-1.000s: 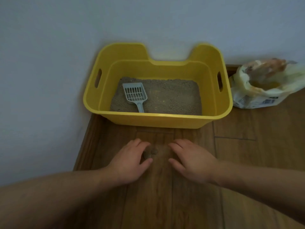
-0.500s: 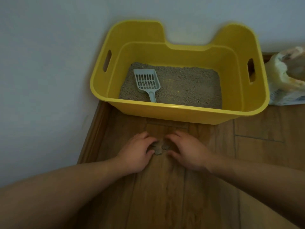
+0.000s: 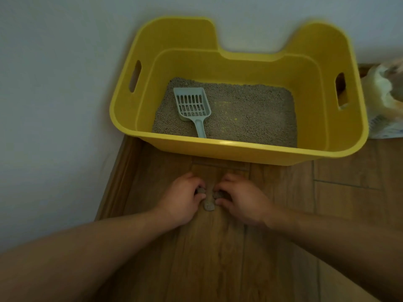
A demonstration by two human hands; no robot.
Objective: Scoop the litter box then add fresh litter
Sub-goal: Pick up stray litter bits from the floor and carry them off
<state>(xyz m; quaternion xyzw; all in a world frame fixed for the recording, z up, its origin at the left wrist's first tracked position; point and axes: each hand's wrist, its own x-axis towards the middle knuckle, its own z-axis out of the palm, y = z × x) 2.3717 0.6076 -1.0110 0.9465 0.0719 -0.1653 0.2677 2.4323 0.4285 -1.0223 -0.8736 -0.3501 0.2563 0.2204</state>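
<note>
A yellow litter box stands on the wooden floor against the wall, with grey litter across its bottom. A pale grey slotted scoop lies on the litter at the left, handle toward me. In front of the box, my left hand pinches a grey litter clump between thumb and fingers. My right hand pinches another clump. A third clump lies on the floor between the hands.
A white and orange litter bag sits to the right of the box, partly cut off by the frame edge. The wall runs along the left, with a wooden baseboard at its foot.
Both hands have closed in on the clumps on the floor and each now grips one. The view has moved nearer to the box and shifted left.
</note>
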